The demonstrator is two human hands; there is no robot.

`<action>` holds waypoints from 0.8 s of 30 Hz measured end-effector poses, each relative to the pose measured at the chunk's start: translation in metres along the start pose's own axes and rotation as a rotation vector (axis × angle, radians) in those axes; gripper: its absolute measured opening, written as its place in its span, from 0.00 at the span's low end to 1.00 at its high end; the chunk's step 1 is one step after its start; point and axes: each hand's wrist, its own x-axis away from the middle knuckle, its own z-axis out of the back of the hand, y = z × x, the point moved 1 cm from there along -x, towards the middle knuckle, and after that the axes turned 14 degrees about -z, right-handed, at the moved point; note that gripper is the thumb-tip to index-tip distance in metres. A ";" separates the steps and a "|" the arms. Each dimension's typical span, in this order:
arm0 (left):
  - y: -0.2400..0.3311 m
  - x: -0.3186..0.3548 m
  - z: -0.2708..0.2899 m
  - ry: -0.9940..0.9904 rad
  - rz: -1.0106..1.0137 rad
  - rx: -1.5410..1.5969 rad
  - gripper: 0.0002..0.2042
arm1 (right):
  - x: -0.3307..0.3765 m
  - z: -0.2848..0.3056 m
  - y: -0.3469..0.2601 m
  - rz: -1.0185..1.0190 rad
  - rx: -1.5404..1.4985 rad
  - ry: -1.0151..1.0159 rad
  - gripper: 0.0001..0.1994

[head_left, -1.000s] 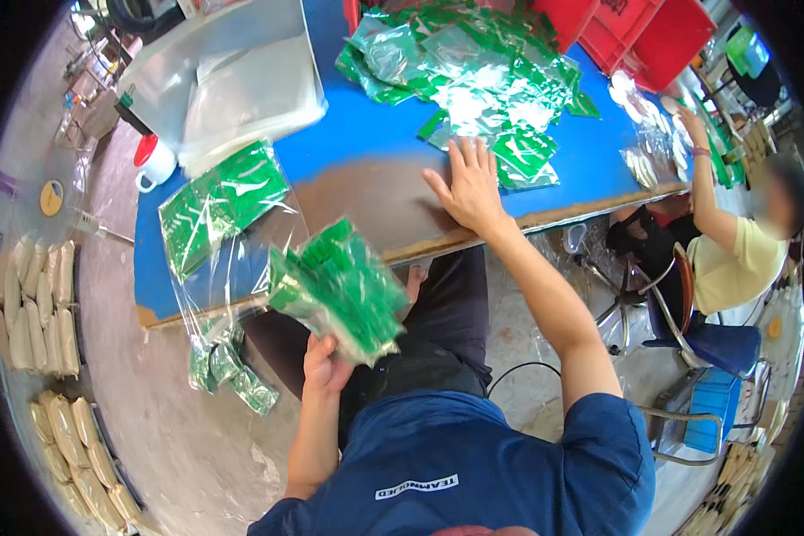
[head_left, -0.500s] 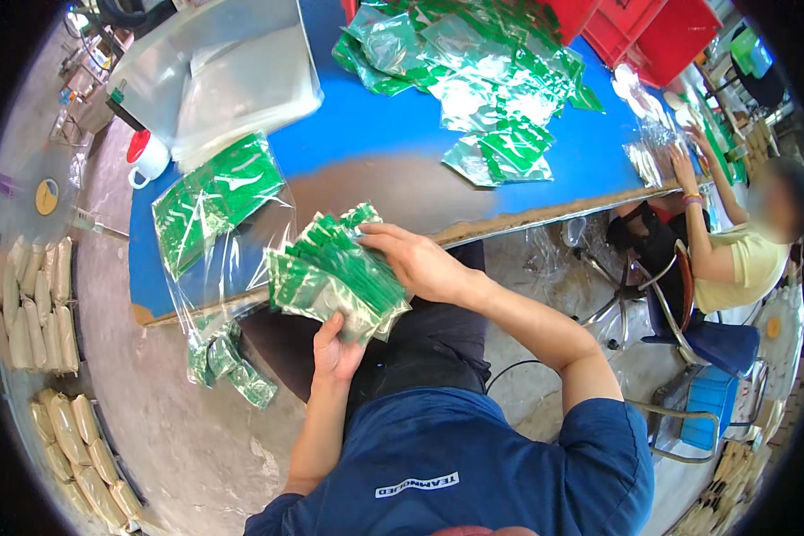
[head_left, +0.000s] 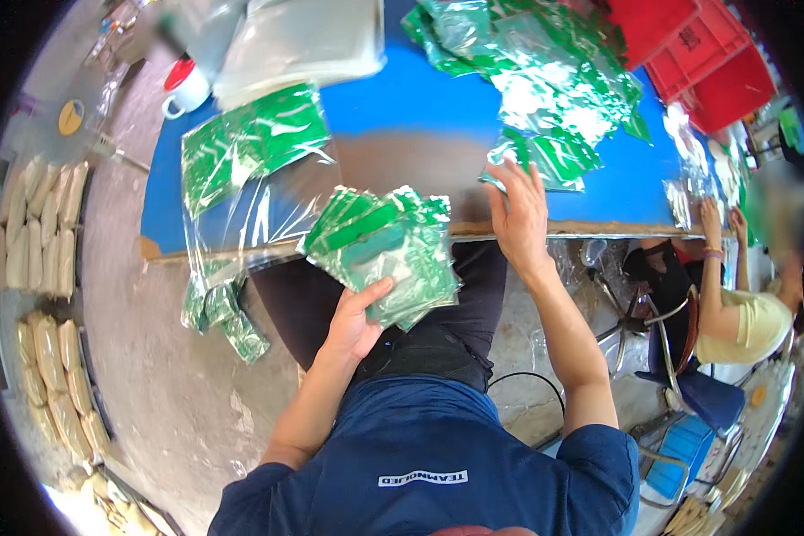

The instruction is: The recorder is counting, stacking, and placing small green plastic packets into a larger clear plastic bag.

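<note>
Head view: my left hand (head_left: 355, 326) grasps 1 fanned stack of green packets (head_left: 382, 255) by the near blue table (head_left: 420, 103) edge, thumb uppermost, fingers hidden beneath. Probably light, floppy, slippery: pinch the lower margin. My right hand (head_left: 522, 223), loosely spread, meets the packet pile (head_left: 567, 94), cropped above; contact uncertain.

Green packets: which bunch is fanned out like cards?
The bunch in the left hand; the large heap beyond the right hand lies jumbled on the blue table.
</note>
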 end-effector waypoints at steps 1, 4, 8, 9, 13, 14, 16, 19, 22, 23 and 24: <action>0.002 -0.002 -0.003 0.001 0.007 -0.005 0.25 | 0.001 0.006 -0.011 -0.027 0.105 -0.002 0.22; 0.005 0.001 -0.005 0.043 -0.013 -0.002 0.25 | 0.020 0.000 -0.007 -0.102 0.372 -0.144 0.31; 0.009 0.001 -0.004 0.039 -0.028 0.012 0.26 | 0.043 -0.003 -0.001 0.276 -0.003 -0.339 0.23; 0.010 -0.001 -0.004 0.027 -0.008 0.013 0.25 | 0.045 -0.002 -0.001 0.270 -0.003 -0.342 0.23; 0.015 -0.001 -0.012 0.016 0.001 -0.010 0.26 | 0.025 0.026 -0.036 -0.075 -0.399 -0.132 0.17; 0.015 0.000 -0.012 0.015 0.003 -0.019 0.26 | 0.019 0.037 -0.055 -0.034 -0.426 -0.113 0.16; 0.012 0.001 -0.006 -0.025 -0.037 -0.115 0.27 | 0.017 0.043 -0.085 0.384 -0.304 -0.402 0.17; 0.008 0.000 -0.011 -0.122 -0.047 -0.113 0.44 | 0.033 0.030 -0.099 0.461 -0.282 -0.541 0.18; 0.003 -0.001 -0.006 -0.187 -0.065 -0.038 0.44 | 0.041 0.016 -0.097 0.342 -0.385 -0.642 0.28; 0.002 -0.002 0.000 -0.196 -0.060 -0.038 0.44 | 0.041 0.015 -0.099 0.290 -0.465 -0.652 0.31; 0.000 -0.002 0.010 -0.234 -0.061 0.002 0.40 | 0.041 0.014 -0.100 0.234 -0.542 -0.657 0.35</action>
